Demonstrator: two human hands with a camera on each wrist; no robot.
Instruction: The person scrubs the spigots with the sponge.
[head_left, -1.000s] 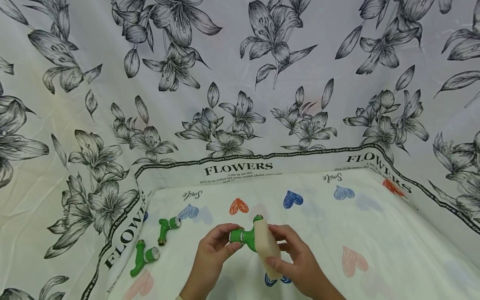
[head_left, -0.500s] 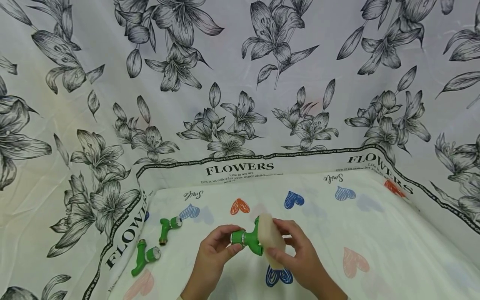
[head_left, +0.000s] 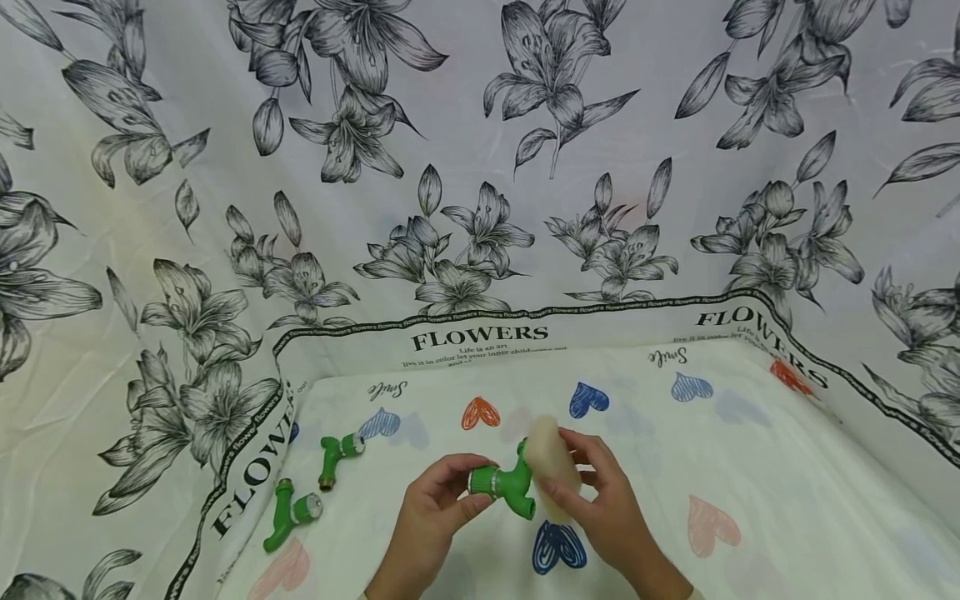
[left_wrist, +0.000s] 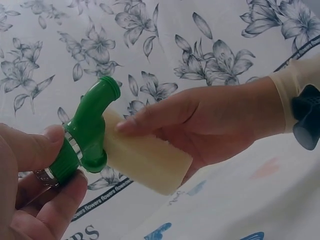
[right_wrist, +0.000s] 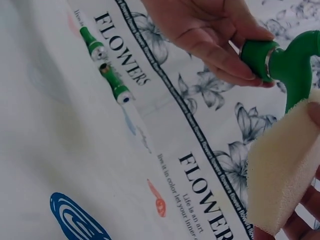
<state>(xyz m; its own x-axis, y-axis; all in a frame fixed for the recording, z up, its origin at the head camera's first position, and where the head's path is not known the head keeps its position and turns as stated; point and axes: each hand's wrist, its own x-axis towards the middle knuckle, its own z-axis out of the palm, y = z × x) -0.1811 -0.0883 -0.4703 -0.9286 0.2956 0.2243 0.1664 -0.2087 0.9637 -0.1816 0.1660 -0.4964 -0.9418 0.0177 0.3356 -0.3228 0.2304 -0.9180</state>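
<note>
My left hand [head_left: 435, 504] grips a green faucet [head_left: 514, 485] by its ribbed knob end, between thumb and fingers. A pale yellow sponge [head_left: 551, 467] is held in my right hand [head_left: 607, 504], thumb on the near side and fingers behind. In the left wrist view the sponge [left_wrist: 145, 157] lies against the body of the faucet [left_wrist: 90, 130]. The right wrist view has the sponge [right_wrist: 282, 170] up close, covering part of the faucet's lower body. Both hands are raised above the white cloth.
Two more green faucets lie at the left of the heart-printed cloth [head_left: 630, 533]: one [head_left: 337, 458] farther back, one [head_left: 288, 514] nearer. A flower-printed curtain [head_left: 480, 167] rises behind and at both sides.
The sponge has shifted up and tilted across the faucet, and the faucet has turned so its spout shows more. Both hands have drifted slightly right.
</note>
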